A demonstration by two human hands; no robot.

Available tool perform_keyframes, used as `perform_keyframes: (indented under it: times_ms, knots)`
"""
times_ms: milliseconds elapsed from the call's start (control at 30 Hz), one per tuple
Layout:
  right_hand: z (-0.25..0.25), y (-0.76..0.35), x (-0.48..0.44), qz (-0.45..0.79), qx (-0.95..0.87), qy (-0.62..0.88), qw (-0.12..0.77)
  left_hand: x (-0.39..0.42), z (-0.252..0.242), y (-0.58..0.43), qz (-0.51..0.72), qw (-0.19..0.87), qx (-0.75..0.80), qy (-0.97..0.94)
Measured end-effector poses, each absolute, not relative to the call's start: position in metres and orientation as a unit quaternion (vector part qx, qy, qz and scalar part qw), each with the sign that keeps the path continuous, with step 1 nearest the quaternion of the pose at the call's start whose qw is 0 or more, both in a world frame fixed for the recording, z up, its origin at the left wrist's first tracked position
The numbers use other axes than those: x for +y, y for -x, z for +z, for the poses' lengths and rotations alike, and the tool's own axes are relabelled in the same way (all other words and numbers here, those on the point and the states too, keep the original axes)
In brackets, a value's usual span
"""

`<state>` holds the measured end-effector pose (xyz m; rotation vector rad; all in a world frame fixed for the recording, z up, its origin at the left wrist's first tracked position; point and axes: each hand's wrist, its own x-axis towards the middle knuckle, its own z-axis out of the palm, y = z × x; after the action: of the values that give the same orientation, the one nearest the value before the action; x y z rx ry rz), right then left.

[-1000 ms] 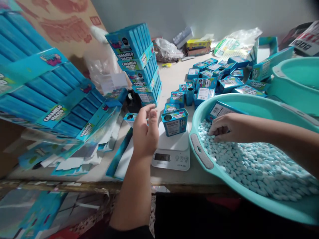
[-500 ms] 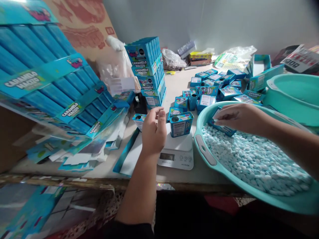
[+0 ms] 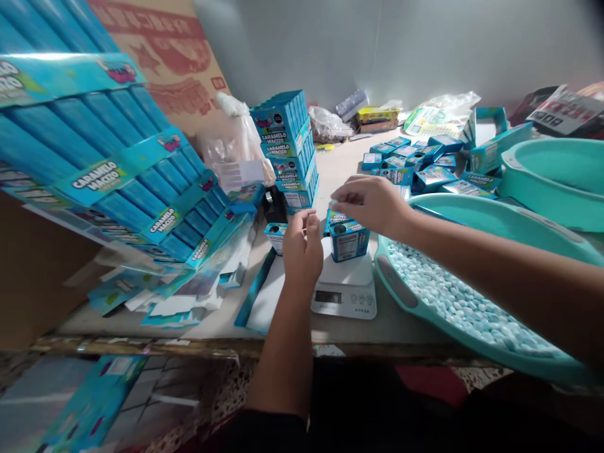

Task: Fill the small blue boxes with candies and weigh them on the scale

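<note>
My left hand hovers at the left side of the white kitchen scale, its fingers loosely curled, the thumb a little apart and nothing visible in it. Over the scale, my right hand has its fingertips pinched together; a small pale bit shows at them, too small to name. Just below stands an upright blue candy box with a round hole in its top, on the scale plate. Another upright box is beside my left hand. White and pale blue candies fill a turquoise tub under my right forearm.
Several blue boxes lie piled behind the tub. A stack of filled display cartons stands at the back, and larger stacked cartons lean at left. A second turquoise tub is at right. An open tray lies left of the scale.
My right hand has moved left, out of the tub and over the box on the scale, leaving the blue box it held in the tub. My left hand stays beside the scale.
</note>
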<state>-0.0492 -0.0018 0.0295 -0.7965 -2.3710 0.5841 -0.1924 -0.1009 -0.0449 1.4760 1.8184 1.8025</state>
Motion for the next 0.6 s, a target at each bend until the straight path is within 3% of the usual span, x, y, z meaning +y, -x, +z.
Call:
perform_keyframes:
  times_ms: [300, 600]
  knots:
    - [-0.004, 0.052, 0.0, 0.314, -0.846, 0.289, 0.321, -0.103, -0.045, 0.191, 0.592, 0.07, 0.6, -0.533]
    - [0.0, 0.061, -0.005, 0.384, -0.808, 0.273, 0.354, -0.101, -0.047, 0.187, 0.602, 0.076, 0.605, -0.516]
